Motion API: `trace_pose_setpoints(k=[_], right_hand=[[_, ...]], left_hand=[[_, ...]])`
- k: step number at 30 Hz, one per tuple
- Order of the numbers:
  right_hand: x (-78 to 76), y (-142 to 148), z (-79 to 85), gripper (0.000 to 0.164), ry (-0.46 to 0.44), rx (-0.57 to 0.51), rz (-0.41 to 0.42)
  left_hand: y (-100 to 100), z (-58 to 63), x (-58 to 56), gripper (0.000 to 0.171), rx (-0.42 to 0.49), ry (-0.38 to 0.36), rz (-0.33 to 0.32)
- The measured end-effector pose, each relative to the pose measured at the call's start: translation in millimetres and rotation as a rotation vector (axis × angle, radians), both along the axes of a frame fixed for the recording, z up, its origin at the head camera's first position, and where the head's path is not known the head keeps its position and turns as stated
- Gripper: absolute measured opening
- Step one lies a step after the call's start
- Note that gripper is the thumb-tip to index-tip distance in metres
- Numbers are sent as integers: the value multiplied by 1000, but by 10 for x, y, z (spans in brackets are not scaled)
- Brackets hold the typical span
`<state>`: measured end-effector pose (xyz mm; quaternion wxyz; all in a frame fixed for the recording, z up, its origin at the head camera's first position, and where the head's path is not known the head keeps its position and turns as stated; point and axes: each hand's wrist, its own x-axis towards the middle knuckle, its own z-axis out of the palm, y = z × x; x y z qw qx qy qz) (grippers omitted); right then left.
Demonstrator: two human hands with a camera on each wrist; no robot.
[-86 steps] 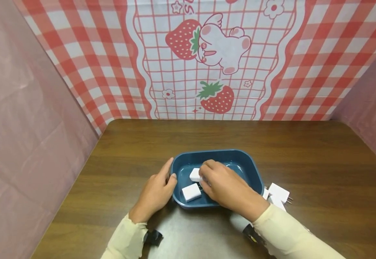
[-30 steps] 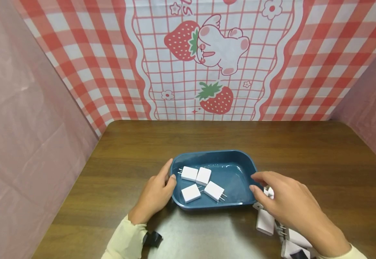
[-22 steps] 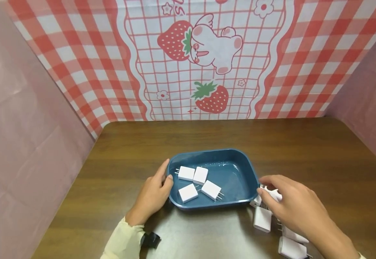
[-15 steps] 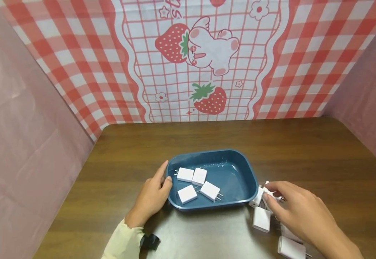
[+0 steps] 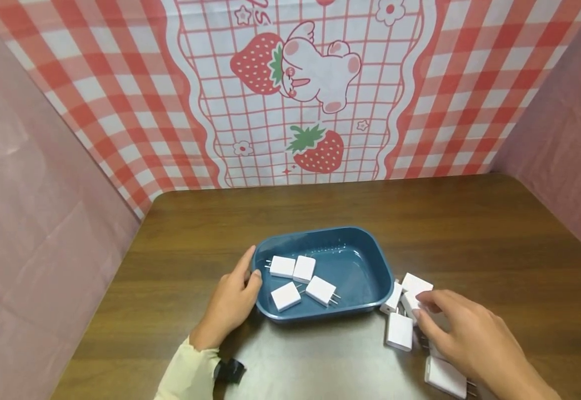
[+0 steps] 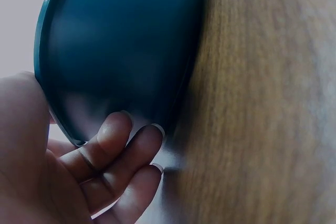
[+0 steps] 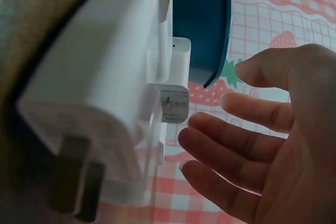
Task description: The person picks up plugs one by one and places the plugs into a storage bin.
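Against the left side of the blue plastic bin (image 5: 385, 255), my left hand (image 5: 228, 303) rests from outside, thumb at the rim. The left wrist view shows its fingers (image 6: 144, 142) loosely bent beside the outer wall. Several white charger plugs (image 5: 286, 296) with metal prongs lie inside the bin, toward its left. My right hand (image 5: 470, 336) is above a loose group of more charger plugs right of the bin. Its thumb and index finger are nearest one white plug (image 5: 410, 306), partly covered. The right wrist view shows the fingers spread, holding nothing.
Another plug (image 5: 399, 331) and a larger one (image 5: 445, 378) lie nearer the front of the brown wooden table (image 5: 170, 266). A red-and-white checked cloth (image 5: 310, 83) hangs behind the table; pinkish cloth (image 5: 30, 194) hangs at the sides.
My right hand has let go of a plug inside the bin and moved out to the right, over the plugs on the table. My left hand stays at the bin. The head view has shifted slightly.
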<state>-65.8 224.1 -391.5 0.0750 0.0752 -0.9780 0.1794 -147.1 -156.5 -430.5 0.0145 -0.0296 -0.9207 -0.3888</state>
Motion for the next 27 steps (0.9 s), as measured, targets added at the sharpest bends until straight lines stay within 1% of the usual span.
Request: trace_pose_setpoints(k=[3,6,9,13,15,21,27], right_hand=[[43,34,-49,25,19,9,5],[86,71,-88,30,-23,24,-7],[140,105,-124,32,-37,30,-8],[204,140,-164,32,19,31,9],[226,155,-174,33,26,30,6],[294,197,-203,37,-62,38,-29],[345,238,-260,39,-68,40,-38]], left_hand=[[2,-6,4,57,-3,9,-1],[5,-16,5,58,-1,4,-2],[7,-21,3,58,4,-11,-3],[9,-21,-6,58,5,-8,1],[8,-20,-9,58,1,-1,4],[4,-16,-10,58,-4,2,3],[15,-19,-2,58,0,7,9]])
